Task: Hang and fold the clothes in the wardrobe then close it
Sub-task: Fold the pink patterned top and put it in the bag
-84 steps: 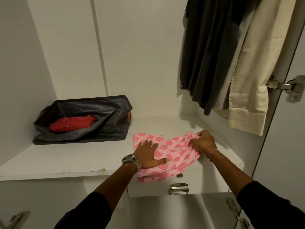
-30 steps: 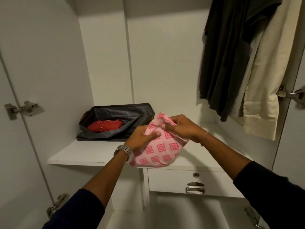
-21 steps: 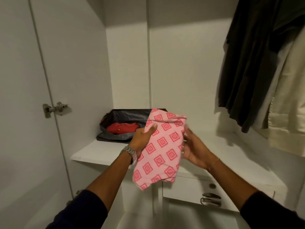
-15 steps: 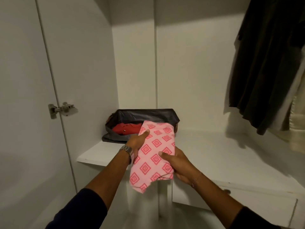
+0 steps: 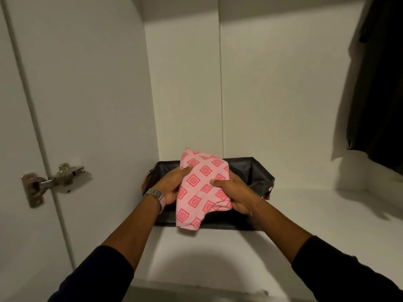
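Pink cloth: we hold a folded pink garment with a red diamond print (image 5: 201, 188) between both hands, above the dark fabric storage bag (image 5: 259, 171) at the far left of the wardrobe shelf (image 5: 316, 219); we cannot tell whether its lower edge touches the bag.

Left hand: our left hand (image 5: 172, 186) grips the garment's left side, thumb curled over the top face and fingers hidden beneath; a metal wristwatch (image 5: 156, 196) sits on that wrist.

Right hand: our right hand (image 5: 233, 192) grips the right side, thumb pressed onto the print and fingers wrapped under; a thin bracelet (image 5: 256, 204) hangs at the wrist.

Bag: it stands open against the back wall, its contents hidden behind the garment and our hands.

Hanging clothes: a dark garment (image 5: 379, 83) hangs at the far right, well apart from the bag.

Door: the left wardrobe door (image 5: 72, 105) stands open, its metal hinge (image 5: 54, 182) showing.

Done so far: we judge the folding of this piece finished, and at least one garment is hung.

Left to do: we judge that the pink piece must be set down in or on the bag, any remaining clothes dealt with, and the wardrobe closed. Whether other clothes wait outside the view, we cannot tell.
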